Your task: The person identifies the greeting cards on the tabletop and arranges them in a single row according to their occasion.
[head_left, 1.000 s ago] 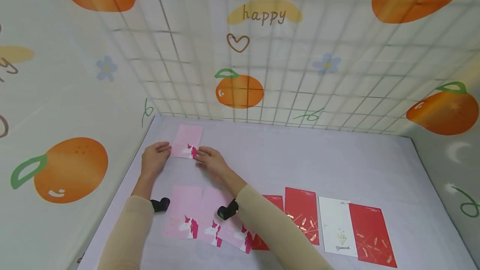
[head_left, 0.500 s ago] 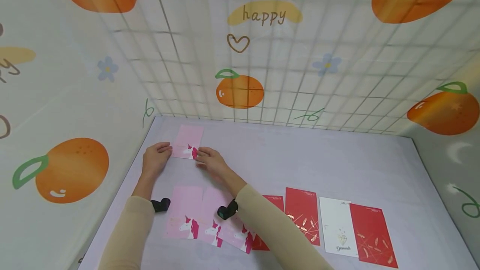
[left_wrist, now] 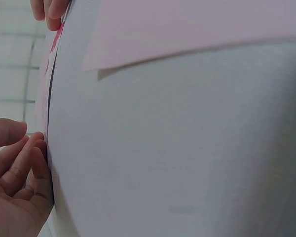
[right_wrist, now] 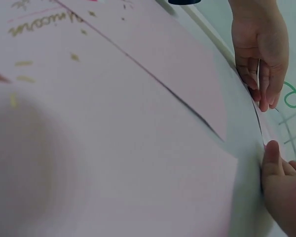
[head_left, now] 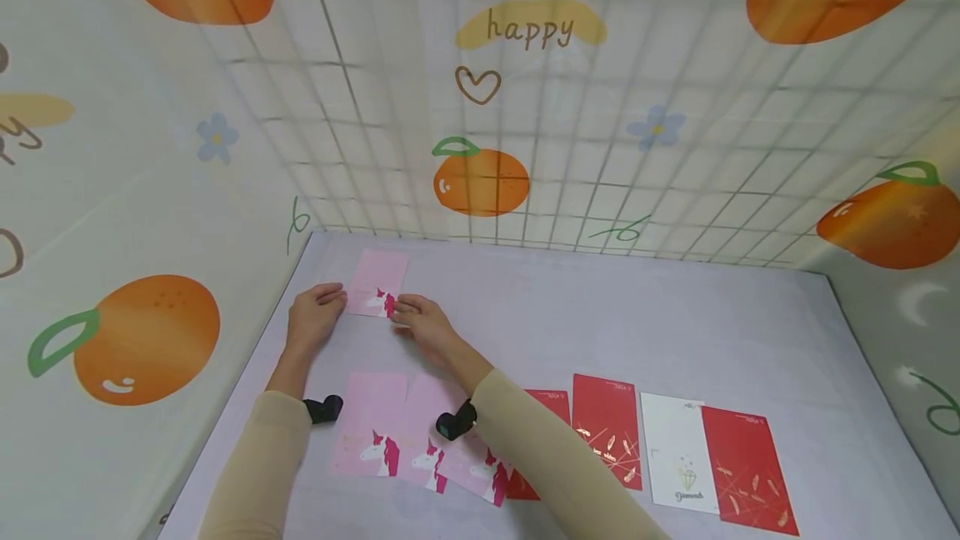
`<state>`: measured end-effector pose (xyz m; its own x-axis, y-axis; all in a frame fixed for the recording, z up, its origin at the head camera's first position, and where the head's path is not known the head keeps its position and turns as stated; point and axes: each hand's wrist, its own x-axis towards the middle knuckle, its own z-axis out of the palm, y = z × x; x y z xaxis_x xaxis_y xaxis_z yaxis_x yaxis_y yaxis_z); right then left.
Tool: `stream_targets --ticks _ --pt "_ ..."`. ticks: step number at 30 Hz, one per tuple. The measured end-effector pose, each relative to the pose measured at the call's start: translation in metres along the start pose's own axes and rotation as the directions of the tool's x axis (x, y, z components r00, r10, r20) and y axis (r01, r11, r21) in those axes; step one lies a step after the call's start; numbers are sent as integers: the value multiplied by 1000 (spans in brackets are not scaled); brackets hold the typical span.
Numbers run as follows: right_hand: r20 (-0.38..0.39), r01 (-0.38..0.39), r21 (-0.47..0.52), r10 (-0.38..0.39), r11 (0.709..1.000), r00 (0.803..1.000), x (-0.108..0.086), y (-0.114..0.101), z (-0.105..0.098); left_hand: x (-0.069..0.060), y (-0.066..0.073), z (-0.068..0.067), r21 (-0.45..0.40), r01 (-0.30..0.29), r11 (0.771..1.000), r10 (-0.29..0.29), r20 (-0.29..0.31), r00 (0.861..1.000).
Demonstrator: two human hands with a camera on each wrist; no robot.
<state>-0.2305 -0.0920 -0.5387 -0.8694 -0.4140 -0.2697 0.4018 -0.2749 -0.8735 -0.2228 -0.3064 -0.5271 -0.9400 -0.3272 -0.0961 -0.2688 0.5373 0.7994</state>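
A pink unicorn card [head_left: 377, 277] lies at the far left of the tabletop [head_left: 637, 319]. The left hand [head_left: 315, 317], fingers relaxed and close together, touches its left edge; the right hand [head_left: 426, 325], fingers loosely extended, touches its right. Nearer lie three pink cards [head_left: 369, 411], three red cards [head_left: 606, 423] and a white card [head_left: 673, 440].

Soft light, wrist views apparently blurry

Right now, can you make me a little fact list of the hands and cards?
Far pink card: one, with a unicorn
Left fingers: at its left edge
Right fingers: at its right edge
Near pink cards: three, each with a unicorn
Red cards: three, the leftmost partly behind the right sleeve
White card: one, between two red cards
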Motion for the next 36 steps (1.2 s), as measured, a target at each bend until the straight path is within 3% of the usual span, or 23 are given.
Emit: stream_targets --ticks 15,20,24,29,36 --pt "13 3 -43 -3 999 1000 -6 -4 -1 -2 0 0 3 13 1000 -13 3 1000" --pt "27 41 -140 -37 989 999 -13 -14 -6 -9 10 -2 -4 -44 999 44 1 999" --pt "47 86 -222 -77 971 996 -29 -32 -9 -23 27 -2 1 -134 991 134 1 991" --pt "74 133 -312 -115 941 991 -58 -54 -17 -47 49 0 -10 -239 971 239 27 971" --pt "133 243 -410 -207 879 969 -103 -71 -37 -83 71 9 -83 -321 943 328 88 941"
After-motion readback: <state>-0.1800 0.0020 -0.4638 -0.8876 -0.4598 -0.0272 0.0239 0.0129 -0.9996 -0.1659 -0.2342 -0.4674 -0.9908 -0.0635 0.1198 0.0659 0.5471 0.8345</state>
